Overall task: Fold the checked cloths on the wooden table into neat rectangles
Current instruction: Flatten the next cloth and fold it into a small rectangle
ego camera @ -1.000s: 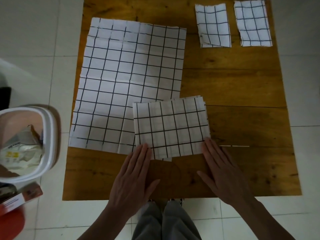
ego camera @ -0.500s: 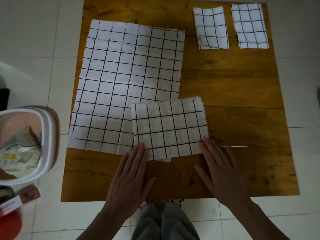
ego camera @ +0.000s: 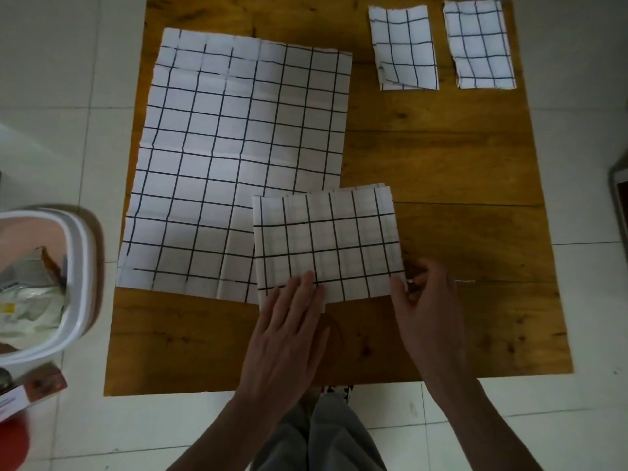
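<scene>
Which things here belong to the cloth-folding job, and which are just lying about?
Job: half-folded cloth, unfolded cloth, two folded cloths, wooden table, left hand, right hand.

Lying about: white bin, small box.

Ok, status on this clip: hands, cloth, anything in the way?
Left hand flat on half-folded cloth. Right hand pinching its near right corner. Big cloth unfolded underneath; two folded cloths far right. Nothing blocking.

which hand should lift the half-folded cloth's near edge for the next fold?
Probably the right hand: it already pinches the near right corner of the half-folded cloth. The left hand lies flat on the near edge, better as an anchor.
</scene>
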